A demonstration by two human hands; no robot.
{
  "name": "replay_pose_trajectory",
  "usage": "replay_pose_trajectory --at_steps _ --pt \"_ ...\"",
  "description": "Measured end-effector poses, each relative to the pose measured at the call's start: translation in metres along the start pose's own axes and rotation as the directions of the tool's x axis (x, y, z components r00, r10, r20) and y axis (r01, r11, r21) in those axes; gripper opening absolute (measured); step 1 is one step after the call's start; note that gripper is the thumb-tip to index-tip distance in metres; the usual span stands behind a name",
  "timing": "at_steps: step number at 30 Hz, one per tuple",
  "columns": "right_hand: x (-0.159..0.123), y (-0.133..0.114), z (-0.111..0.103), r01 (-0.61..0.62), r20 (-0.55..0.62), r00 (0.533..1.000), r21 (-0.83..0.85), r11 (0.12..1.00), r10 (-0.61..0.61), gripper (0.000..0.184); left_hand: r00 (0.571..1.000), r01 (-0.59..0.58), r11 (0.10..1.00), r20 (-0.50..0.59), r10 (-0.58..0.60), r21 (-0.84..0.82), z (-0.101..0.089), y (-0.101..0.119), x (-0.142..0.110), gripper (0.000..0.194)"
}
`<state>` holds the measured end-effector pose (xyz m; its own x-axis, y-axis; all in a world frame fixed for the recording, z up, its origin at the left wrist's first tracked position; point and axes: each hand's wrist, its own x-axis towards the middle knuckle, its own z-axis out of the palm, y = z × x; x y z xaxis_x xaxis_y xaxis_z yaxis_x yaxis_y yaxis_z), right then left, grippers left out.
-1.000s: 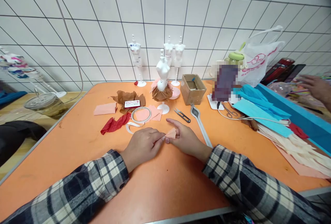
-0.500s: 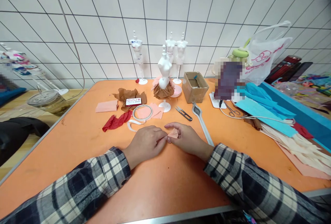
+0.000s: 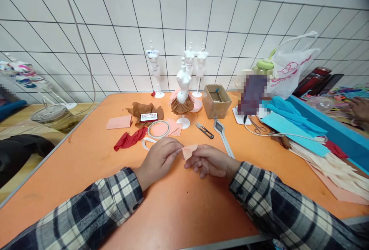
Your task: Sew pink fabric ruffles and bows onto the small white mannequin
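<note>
A small piece of peach crepe paper (image 3: pixel 188 152), gathered to a point at its left end and fanned out at the right, is held between my two hands above the orange table. My left hand (image 3: pixel 160 159) pinches the gathered point with thumb and fingertips. At the fanned edge, my right hand (image 3: pixel 211 160) grips the paper between thumb and index finger, its other fingers curled below. Just beyond my hands lie a ring of white tape (image 3: pixel 158 129), more peach paper (image 3: pixel 174 126) and black thread snips (image 3: pixel 204 130). A white mini dress form (image 3: pixel 183 79) wears a brown gathered paper skirt (image 3: pixel 182 105).
Crumpled red paper (image 3: pixel 129 138), brown paper (image 3: pixel 138 109) with a small box (image 3: pixel 149 117), and folded peach paper (image 3: pixel 118 122) lie left. A cardboard box (image 3: pixel 216 102), a grey zipper-like strip (image 3: pixel 224 136), scissors (image 3: pixel 259 128) and blue sheets (image 3: pixel 296 132) stand or lie right.
My right hand has turned and its fingers have shifted, leaving more of the peach paper visible and fanned out. My left hand keeps its pinch, moved slightly left. The view has tilted up a little.
</note>
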<state>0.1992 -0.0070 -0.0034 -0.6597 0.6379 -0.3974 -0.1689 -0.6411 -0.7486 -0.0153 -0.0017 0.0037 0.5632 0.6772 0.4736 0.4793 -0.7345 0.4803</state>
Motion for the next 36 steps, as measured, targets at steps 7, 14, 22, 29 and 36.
replay_pose_trajectory --at_steps 7,14,22,29,36 --pt "0.003 0.001 -0.009 0.03 -0.032 0.999 -0.236 0.971 -0.038 0.026 0.953 -0.291 0.941 0.14 0.269 0.173 -0.006 -0.001 -0.001 0.03" --pt "0.002 -0.001 -0.012 0.273 0.09 0.907 -0.868 0.413 -0.412 0.011 0.852 -0.428 0.89 0.397 0.341 0.155 -0.008 0.002 0.002 0.029" --pt "-0.003 -0.002 0.0 0.269 0.408 0.755 -0.907 -0.325 -0.513 0.015 0.849 -0.386 0.91 0.446 0.285 0.153 -0.004 0.004 0.003 0.025" --pt "-0.011 0.001 0.014 0.087 0.427 0.703 -0.845 -0.528 -0.569 0.02 0.923 -0.268 0.913 0.354 0.151 0.309 0.001 0.008 0.005 0.029" --pt "-0.012 0.005 0.022 -0.019 0.494 0.644 -0.753 -0.658 -0.584 0.02 0.965 0.168 0.978 0.181 -0.189 0.127 0.009 0.011 0.004 0.024"
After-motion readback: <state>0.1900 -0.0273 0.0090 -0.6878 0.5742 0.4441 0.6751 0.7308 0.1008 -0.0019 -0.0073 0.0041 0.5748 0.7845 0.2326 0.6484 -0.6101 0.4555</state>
